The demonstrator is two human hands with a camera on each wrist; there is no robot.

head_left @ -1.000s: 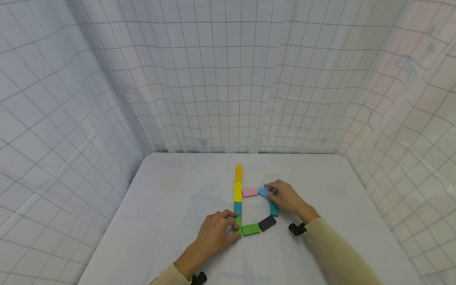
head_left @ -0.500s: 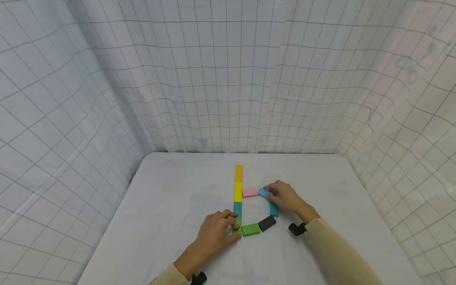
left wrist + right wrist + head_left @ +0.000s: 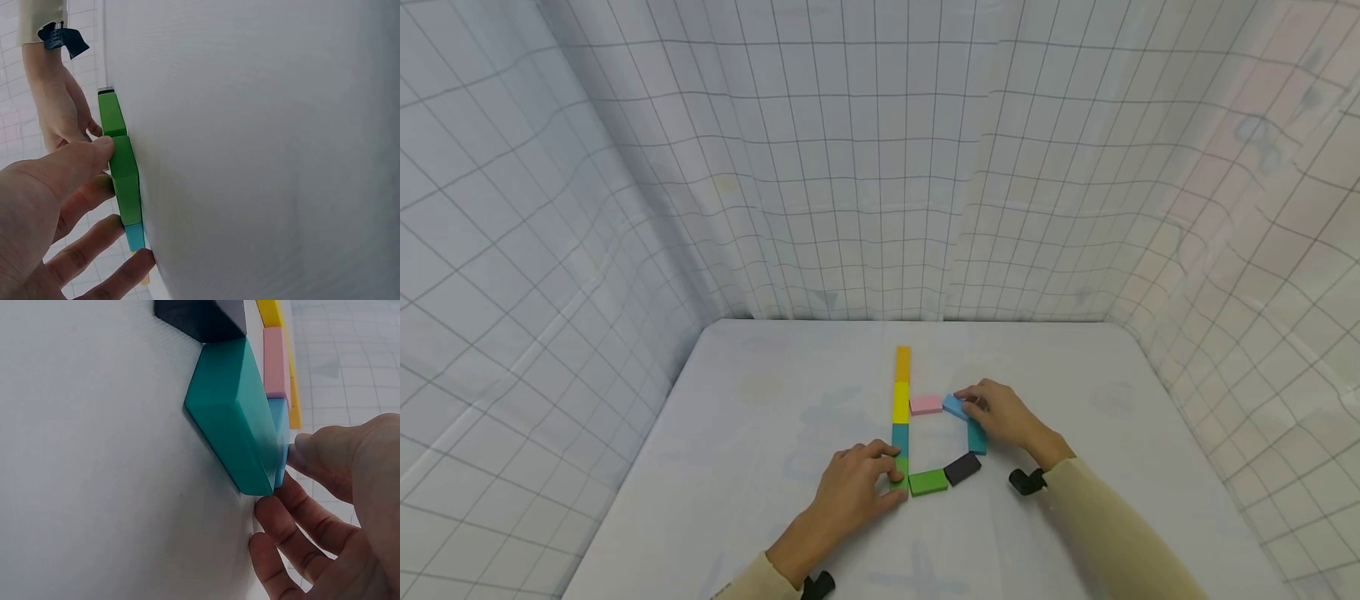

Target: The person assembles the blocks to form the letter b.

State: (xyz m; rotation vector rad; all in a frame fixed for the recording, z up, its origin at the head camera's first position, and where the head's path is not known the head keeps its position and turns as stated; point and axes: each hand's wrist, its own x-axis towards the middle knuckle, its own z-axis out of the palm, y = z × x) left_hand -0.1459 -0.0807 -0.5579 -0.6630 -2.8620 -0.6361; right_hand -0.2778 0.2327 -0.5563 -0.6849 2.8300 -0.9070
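Note:
Flat coloured blocks lie on the white table in a straight column with a loop on its right side. My left hand (image 3: 853, 487) holds the green block (image 3: 903, 468) at the column's near end, thumb on its end and fingers along its side. Above it in the column are a blue-teal block (image 3: 900, 438), a yellow block (image 3: 901, 403) and an orange block (image 3: 903, 364). With thumb and fingers, my right hand (image 3: 1000, 412) pinches the light blue block (image 3: 281, 434) at the loop's upper right. That block meets the teal block (image 3: 228, 415); my fingers partly cover it in the head view.
The loop also has a pink block (image 3: 926, 405) against the yellow one, a dark block (image 3: 962, 468) and a second green block (image 3: 928, 482) near the column's foot. Gridded white curtains (image 3: 880, 167) enclose the table (image 3: 760, 433) at the back and both sides.

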